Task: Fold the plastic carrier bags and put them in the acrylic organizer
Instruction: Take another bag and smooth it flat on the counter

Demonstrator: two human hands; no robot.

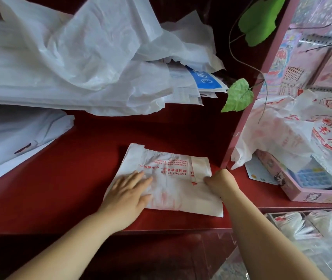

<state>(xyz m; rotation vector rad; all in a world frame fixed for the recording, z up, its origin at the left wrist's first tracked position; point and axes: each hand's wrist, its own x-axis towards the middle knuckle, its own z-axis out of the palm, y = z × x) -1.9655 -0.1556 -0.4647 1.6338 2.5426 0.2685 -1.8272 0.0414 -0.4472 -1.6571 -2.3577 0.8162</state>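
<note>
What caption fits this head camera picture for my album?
A left hand presses a printed plastic bag on the red table while the right hand pinches its edge.

Folded bag ctr front on counter; bag pile behind/left; loose bags over box at right.

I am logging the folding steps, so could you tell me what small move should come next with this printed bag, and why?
Probably draw the right hand leftward, folding the pinched right edge over the carrier bag. The left hand lies flat on the bag's left part, pinning it to the red table, and the bag lies only partly folded.
</note>
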